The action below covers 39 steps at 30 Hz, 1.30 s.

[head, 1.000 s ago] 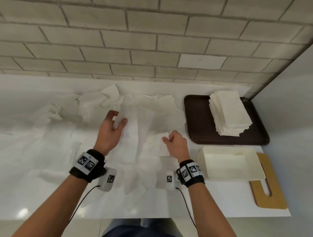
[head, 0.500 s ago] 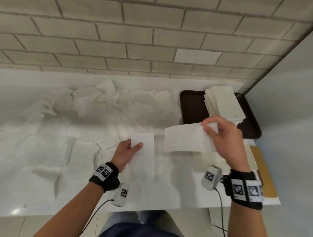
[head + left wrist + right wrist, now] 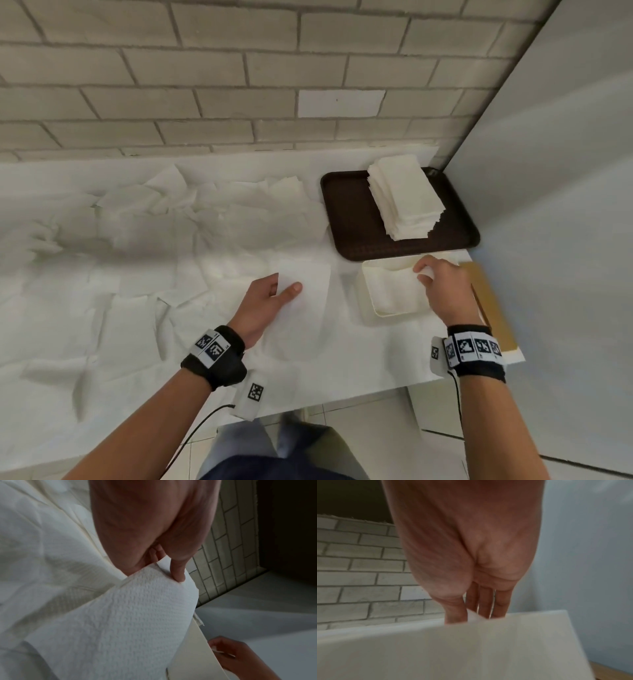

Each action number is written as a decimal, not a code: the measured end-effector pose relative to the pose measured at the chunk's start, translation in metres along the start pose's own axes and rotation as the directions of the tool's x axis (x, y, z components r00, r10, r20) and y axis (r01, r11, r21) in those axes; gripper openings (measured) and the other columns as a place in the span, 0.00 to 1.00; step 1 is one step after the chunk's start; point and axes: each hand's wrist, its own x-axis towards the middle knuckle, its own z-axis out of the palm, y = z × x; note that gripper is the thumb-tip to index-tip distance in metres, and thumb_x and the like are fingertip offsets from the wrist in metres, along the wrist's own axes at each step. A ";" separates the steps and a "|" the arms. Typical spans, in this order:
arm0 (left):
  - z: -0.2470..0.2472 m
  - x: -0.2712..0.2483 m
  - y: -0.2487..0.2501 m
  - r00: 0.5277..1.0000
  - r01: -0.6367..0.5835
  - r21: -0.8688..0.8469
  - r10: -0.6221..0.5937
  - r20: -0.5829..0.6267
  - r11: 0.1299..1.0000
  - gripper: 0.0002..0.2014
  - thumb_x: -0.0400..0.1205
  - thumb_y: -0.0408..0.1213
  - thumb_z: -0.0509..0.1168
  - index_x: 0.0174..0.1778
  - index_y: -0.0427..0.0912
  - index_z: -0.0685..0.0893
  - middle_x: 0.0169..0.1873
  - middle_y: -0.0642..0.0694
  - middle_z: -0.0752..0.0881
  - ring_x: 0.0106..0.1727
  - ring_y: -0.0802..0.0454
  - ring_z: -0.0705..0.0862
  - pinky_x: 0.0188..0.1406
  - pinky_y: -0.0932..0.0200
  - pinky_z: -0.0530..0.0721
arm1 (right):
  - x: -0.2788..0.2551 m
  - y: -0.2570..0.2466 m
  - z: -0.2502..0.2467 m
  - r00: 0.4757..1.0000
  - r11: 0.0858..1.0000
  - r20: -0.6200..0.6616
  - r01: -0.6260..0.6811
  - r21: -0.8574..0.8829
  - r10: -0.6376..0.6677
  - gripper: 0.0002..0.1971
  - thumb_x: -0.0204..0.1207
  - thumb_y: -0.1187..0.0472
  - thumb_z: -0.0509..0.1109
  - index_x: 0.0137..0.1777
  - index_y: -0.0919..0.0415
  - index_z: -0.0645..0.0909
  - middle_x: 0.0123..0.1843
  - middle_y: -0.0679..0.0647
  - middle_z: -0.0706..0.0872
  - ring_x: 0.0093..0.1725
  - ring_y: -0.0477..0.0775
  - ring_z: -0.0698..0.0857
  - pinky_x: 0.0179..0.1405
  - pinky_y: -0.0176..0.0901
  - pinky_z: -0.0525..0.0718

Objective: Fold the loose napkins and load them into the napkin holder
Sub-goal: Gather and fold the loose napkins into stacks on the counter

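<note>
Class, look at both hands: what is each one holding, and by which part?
The left hand pinches the near edge of a folded napkin on the table. The right hand holds another napkin by its right end, inside the napkin holder.

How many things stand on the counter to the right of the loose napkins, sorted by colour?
White: 2, the stack of folded napkins and the napkin holder.
Brown: 1, the tray.
Tan: 1, the wooden board.
Total: 4.
</note>
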 end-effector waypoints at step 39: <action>0.047 0.000 0.060 0.836 0.128 0.089 -0.156 0.527 0.988 0.21 0.80 0.31 0.73 0.68 0.23 0.84 0.57 0.34 0.89 0.57 0.37 0.89 0.60 0.44 0.83 | -0.048 -0.085 -0.049 0.852 0.420 0.245 -0.032 0.907 -0.463 0.16 0.80 0.67 0.83 0.63 0.64 0.81 0.63 0.60 0.89 0.63 0.63 0.91 0.52 0.49 0.91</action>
